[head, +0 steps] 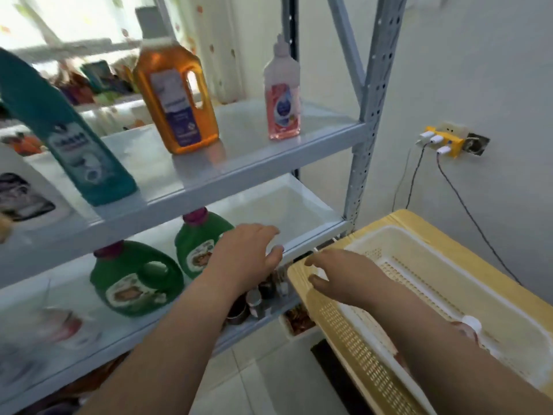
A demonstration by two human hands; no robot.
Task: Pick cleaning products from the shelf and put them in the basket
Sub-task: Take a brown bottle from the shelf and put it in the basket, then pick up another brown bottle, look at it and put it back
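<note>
Your yellow perforated basket [344, 339] sits to the right of the shelving and holds one pinkish, white-capped bottle [471, 324], mostly hidden under your right forearm. Your right hand [338, 274] hangs over the basket's left rim, fingers loose and empty. Your left hand [248, 250], spread and empty, is at the lower shelf [314, 235], just in front of a green detergent jug [194, 250]. An orange jug [176, 100], a pink squeeze bottle [282, 94] and a teal bottle [80, 151] stand on the shelf above.

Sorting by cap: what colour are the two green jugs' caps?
Magenta-purple caps on both green jugs; head view shows them.
</note>
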